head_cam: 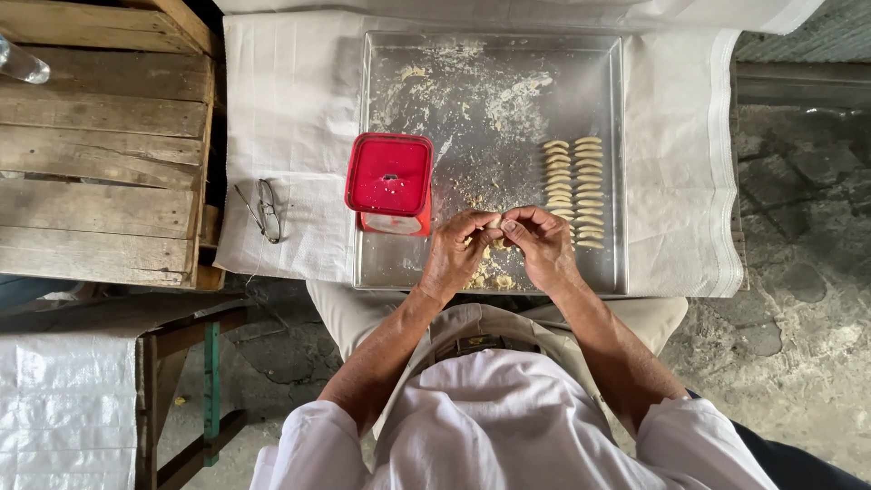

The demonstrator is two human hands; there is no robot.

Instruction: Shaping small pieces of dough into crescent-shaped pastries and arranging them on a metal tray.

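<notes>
My left hand (458,252) and my right hand (542,243) meet over the near part of a floured metal tray (490,100). Together their fingertips pinch a small pale piece of dough (496,223). More dough scraps (497,281) lie on the tray just under the hands. Two neat rows of shaped dough pieces (575,189) lie to the right of my right hand. A red-lidded plastic box (390,180) stands on the tray to the left of my left hand.
The tray rests on a white woven sheet (290,118). A pair of glasses (263,210) lies on the sheet at the left. A wooden crate (100,136) stands further left, a bottle (20,62) on its far corner. A bench (195,363) stands below.
</notes>
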